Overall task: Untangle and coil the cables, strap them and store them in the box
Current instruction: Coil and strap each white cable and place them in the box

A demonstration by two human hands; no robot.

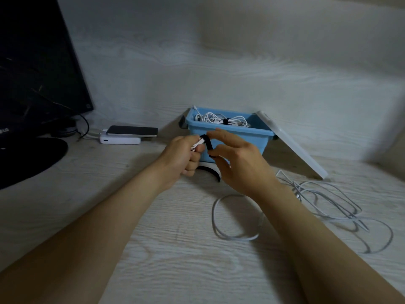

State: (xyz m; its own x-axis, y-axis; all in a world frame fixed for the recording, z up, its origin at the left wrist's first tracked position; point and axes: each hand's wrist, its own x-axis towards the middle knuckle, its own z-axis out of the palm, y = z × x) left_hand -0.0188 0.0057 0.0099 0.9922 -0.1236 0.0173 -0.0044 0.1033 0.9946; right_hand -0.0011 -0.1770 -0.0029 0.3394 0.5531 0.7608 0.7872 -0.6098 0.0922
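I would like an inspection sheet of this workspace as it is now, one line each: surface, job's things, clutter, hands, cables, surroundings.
Surface: pale wood-grain desk.
Job's things: blue box open, holding strapped white cables; its lid leans against the box's right side.
Clutter: phone lying on a white power bank; curved black-and-white item under the hands, unidentified.
Hands: left hand grips a coiled cable; right hand pinches the black strap around it.
Cables: loose white cables lie tangled on the desk, at right.
Surroundings: dark monitor at left; pale wall behind.
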